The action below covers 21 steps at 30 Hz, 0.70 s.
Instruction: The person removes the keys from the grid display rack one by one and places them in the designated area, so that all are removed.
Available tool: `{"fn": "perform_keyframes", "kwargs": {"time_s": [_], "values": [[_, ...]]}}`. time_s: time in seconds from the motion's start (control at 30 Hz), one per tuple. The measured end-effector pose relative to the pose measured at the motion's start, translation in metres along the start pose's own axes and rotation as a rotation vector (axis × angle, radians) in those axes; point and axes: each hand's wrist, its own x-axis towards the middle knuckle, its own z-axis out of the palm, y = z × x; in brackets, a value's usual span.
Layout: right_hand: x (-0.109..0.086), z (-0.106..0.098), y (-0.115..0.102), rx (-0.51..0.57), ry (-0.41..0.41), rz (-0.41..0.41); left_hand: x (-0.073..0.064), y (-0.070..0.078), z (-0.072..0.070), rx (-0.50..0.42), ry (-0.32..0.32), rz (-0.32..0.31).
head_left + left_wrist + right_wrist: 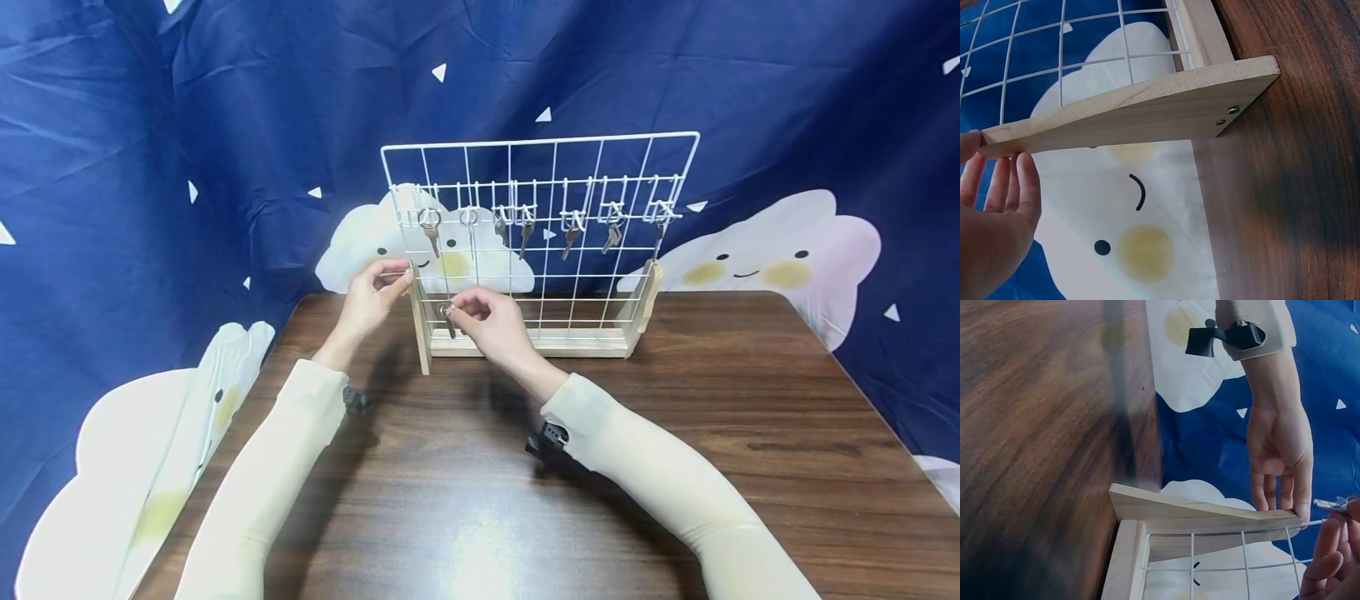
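A white wire grid rack (pixel 540 143) stands on wooden feet on the table. My left hand (pixel 369 296) holds the top end of its left wooden side piece (pixel 421 325), thumb on one face and fingers on the other, as the left wrist view shows. In front of the grid's lower left part, my right hand (pixel 495 323) pinches a key (pixel 1327 504) by its ring, and the blade hangs downward in the head view. Above it, several keys hang from white hooks along the grid, among them a brown key (pixel 432 240) on a large ring at the left end.
The rack's wooden base bar (pixel 570 343) joins the two side pieces, with the right side piece (pixel 642 308) at the far end. Brown wood-grain table (pixel 480 467) lies in front. A blue curtain (pixel 300 100) with white cloud prints hangs behind.
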Motion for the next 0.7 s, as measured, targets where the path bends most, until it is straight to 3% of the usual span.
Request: {"fn": "perform_keyframes", "kwargs": {"time_s": [0.7], "values": [[-0.019,0.0,0.025,0.024,-0.106,0.088,0.001,0.0,0.0,0.002,0.003,-0.007]]}}
